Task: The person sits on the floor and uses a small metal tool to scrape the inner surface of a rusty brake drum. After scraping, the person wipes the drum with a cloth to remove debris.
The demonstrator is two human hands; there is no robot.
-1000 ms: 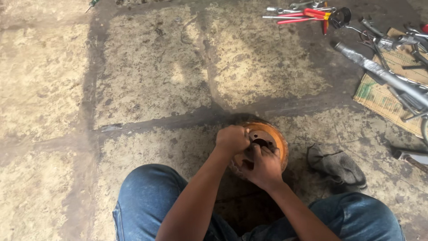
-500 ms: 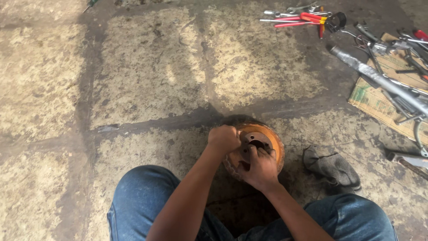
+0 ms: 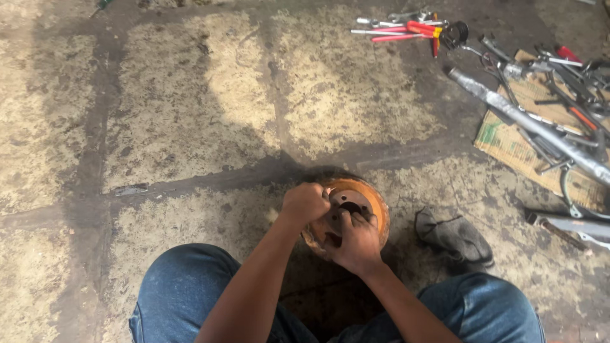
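The left hand [image 3: 305, 204] is reaching in from the lower left, forearm angled up and rightward, its grip clenching into a fist at the left rim of the rusty orange brake disc [image 3: 375, 206]. The disc is lying flat on the concrete floor [image 3: 190, 114] between the person's knees, hub facing up. The right hand [image 3: 356, 244] is pressing over the disc's near half, fingers reaching into the hub; whether its grip is grasping anything cannot be told. A dark rag [image 3: 456, 236] is lying just right.

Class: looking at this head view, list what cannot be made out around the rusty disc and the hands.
- Rusty disc, head view: near half hidden by both hands.
- Left hand: closed fist hides anything inside.
- Right hand: fingertips lost in the hub hole.
- Long grey bar: cut off at the right edge.
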